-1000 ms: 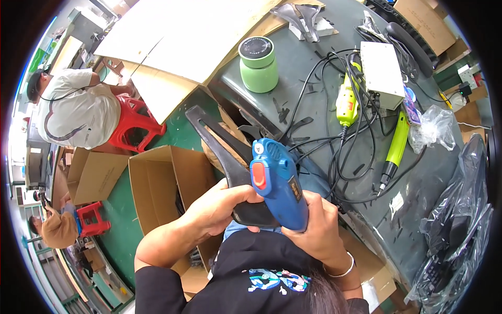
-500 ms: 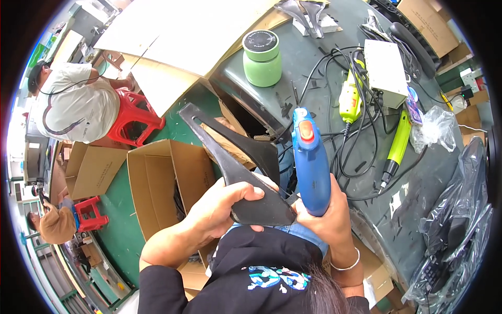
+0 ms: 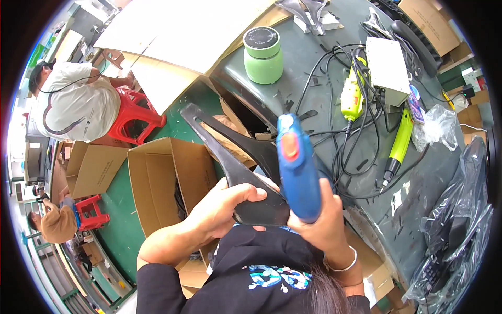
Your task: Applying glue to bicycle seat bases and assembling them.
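My left hand [image 3: 222, 206] is closed on a black, forked bicycle saddle [image 3: 230, 157], thumb on top near its broad end. The saddle's two prongs point away to the upper left and meet at the tip. A blue handheld power tool [image 3: 300, 175] with an orange switch is in my right hand [image 3: 325, 222], which is wrapped round its near end. The tool's body overlaps the saddle's right edge, so I cannot tell whether they touch. Its far end, slightly blurred, points toward the table.
On the grey table [image 3: 314, 112] stand a green jar [image 3: 262, 57] and a white box [image 3: 387, 68]. Two lime-green tools [image 3: 398, 138] lie among tangled black cables and dark scraps. Open cardboard boxes [image 3: 151, 183] are at left. Two people sit on red stools [image 3: 133, 118] farther left.
My right hand has moved the blue power tool left and tilted it over the saddle's right edge. My left hand and the saddle have barely moved.
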A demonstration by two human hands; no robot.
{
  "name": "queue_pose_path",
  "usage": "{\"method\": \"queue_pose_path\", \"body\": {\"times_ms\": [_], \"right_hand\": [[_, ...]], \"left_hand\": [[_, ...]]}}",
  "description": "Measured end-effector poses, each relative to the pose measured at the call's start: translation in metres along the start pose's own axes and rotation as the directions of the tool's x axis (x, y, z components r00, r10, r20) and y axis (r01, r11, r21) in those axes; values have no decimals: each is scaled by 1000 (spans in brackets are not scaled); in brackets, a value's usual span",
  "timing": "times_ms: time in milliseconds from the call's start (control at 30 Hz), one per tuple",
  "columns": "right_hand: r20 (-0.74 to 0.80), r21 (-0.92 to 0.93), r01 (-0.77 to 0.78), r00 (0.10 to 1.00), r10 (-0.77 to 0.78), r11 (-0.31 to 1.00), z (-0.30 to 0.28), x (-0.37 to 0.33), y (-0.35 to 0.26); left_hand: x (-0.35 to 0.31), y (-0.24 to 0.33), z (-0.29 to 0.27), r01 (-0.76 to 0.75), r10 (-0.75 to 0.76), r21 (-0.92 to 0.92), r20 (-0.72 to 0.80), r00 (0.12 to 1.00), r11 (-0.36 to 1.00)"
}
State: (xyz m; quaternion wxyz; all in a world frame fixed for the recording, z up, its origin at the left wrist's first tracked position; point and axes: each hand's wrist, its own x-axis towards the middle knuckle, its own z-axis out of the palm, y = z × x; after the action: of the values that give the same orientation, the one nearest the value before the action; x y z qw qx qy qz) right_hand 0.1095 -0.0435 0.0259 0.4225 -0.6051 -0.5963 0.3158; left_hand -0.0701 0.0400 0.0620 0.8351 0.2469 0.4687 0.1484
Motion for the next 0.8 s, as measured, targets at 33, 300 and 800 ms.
{"method": "queue_pose_path", "body": {"times_ms": [33, 300, 800], "right_hand": [[43, 80, -114, 993, 111, 990, -3, 1, 0], [21, 145, -161, 987, 159, 976, -5, 3, -5], [126, 205, -211, 974, 188, 956, -18, 6, 5]], "left_hand": [[0, -1, -2, 0, 0, -2, -3, 1000, 1000], [5, -4, -3, 10, -10, -20, 12, 1000, 1000], [5, -10, -6, -117, 112, -132, -51, 992, 984]]}}
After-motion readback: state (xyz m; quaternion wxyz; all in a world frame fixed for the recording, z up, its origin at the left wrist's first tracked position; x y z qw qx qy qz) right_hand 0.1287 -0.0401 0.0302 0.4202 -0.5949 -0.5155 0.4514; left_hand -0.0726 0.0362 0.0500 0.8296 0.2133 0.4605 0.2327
